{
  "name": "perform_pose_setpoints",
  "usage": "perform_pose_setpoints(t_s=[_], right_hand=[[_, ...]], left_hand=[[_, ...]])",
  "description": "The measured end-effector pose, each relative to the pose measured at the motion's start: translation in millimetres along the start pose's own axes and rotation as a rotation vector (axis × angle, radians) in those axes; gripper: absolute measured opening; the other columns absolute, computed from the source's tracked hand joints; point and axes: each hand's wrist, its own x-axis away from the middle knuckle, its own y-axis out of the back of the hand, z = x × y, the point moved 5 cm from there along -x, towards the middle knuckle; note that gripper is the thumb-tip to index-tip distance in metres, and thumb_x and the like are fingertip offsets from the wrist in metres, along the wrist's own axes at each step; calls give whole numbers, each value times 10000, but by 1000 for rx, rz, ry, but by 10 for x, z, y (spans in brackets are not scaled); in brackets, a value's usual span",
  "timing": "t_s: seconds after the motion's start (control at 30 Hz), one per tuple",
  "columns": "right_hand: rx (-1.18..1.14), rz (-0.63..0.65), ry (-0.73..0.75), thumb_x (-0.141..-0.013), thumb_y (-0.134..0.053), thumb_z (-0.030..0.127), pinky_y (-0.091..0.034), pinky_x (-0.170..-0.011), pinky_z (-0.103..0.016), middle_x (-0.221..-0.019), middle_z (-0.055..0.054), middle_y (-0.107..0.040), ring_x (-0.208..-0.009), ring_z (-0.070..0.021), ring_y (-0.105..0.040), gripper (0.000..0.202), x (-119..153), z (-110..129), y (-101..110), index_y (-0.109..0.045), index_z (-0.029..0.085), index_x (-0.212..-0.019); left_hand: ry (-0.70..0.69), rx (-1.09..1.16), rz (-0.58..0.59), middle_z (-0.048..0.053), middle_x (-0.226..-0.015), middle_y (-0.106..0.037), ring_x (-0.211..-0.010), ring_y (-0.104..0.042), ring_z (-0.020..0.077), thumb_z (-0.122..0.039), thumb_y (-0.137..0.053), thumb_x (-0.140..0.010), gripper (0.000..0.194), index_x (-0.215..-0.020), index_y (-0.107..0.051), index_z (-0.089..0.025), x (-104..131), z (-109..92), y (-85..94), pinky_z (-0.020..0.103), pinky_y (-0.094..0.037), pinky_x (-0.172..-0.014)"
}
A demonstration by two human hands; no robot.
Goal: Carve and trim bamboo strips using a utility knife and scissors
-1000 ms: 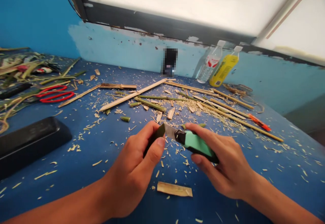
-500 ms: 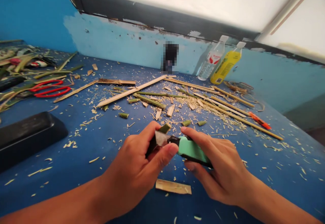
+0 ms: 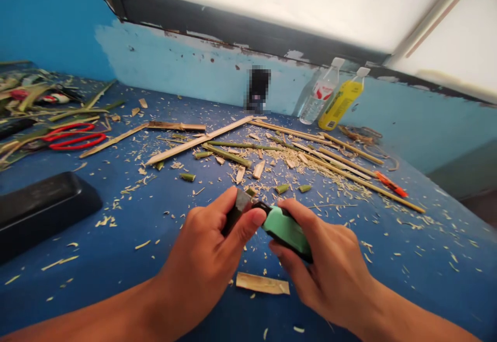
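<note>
My right hand (image 3: 322,249) is closed around the green and black handle of a utility knife (image 3: 285,228). The knife's broad metal blade (image 3: 243,201) lies against a short piece of green bamboo (image 3: 251,192). Fingers of my left hand (image 3: 213,243) are wrapped round that bamboo, with the thumb beside the blade's base. Most of the bamboo is hidden by the hand and blade. Below the hands, a flat pale bamboo strip (image 3: 263,283) rests on the blue table (image 3: 155,300).
Shavings, cut bamboo bits and thin sticks (image 3: 361,181) litter the table ahead. Red-handled scissors (image 3: 75,137) and a black case (image 3: 46,212) lie left. Against the wall stand a clear bottle (image 3: 316,96) and a yellow bottle (image 3: 341,105). An orange cutter (image 3: 391,184) is at right.
The knife handle has shifted slightly left and tilted more steeply, and the blade has turned a little on the bamboo. Both hands keep their grip.
</note>
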Motion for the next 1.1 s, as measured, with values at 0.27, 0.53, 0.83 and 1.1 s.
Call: perform_pose_setpoints(t_s=[0.27,0.53,0.83,1.1], right_hand=[[-95,11,-121,-983,-504,305,-346,-405,-244,-599,81,-554,-392,-113,-463,391,-3,-59,-92,-409,176,-1340],[-58,0,49,-949,-566,312,-447,-517,-274,-760,15,-665,-498,-130,-554,464,-62,-192,107,-460,176,-1380],[-57,76,105,-954,-552,302,-480,-526,-271,-890,-10,-728,-597,-138,-665,462,-80,-59,101,-458,165,-1384],[-24,84,73,-973,-549,315,-535,-542,-294,-992,-55,-754,-660,-182,-726,472,-29,-36,95,-431,181,-1409]], left_hand=[[88,88,-20,-104,-599,-322,-547,-279,123,-633,-537,-967,490,-700,-415,-241,-12,44,-18,259,-264,-478],[42,84,99,-102,-637,-330,-535,-314,111,-552,-606,-937,429,-730,-377,-254,-21,-46,-3,244,-293,-469],[6,136,124,-101,-620,-334,-527,-297,118,-415,-596,-938,297,-735,-463,-244,14,-184,-18,261,-256,-485],[-81,47,194,-93,-587,-432,-510,-383,123,-478,-502,-1019,370,-738,-483,-238,-11,-30,-45,276,-291,-508]])
